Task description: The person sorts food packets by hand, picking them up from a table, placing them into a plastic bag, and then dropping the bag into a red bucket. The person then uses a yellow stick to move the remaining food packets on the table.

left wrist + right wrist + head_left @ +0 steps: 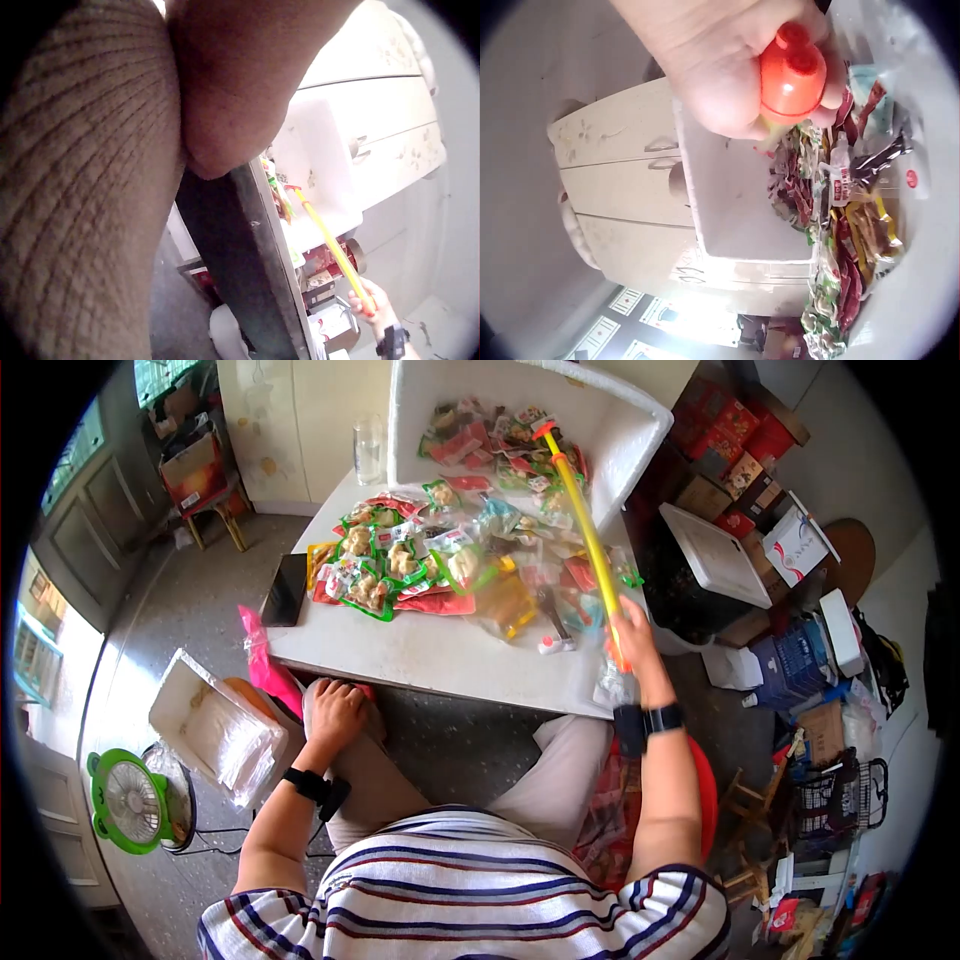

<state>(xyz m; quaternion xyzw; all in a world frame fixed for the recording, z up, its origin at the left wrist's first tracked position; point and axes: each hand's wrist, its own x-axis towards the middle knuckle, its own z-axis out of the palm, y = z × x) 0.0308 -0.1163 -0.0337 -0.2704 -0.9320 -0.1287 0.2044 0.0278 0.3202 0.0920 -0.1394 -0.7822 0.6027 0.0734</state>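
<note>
My right hand (640, 645) grips the lower end of a long yellow stick (588, 530) with a small red crosspiece at its far tip. That tip reaches into a white foam box (635, 445), over the heap of snack packets (470, 445) inside. From the right wrist, the stick's rounded red end cap (791, 86) pokes out of the fist. Vacuum-packed snacks (400, 560) in green, red and clear wrappers lie piled on the white table (420, 660) before the box. My left hand (338, 712) rests on my left knee, holding nothing.
A black phone (286, 590) lies at the table's left edge, and a clear glass (368, 448) stands behind. On the floor at left are a small foam box (215, 730) and a green fan (130, 802). Cartons (735, 425) and a lidded tub (715, 555) crowd the right.
</note>
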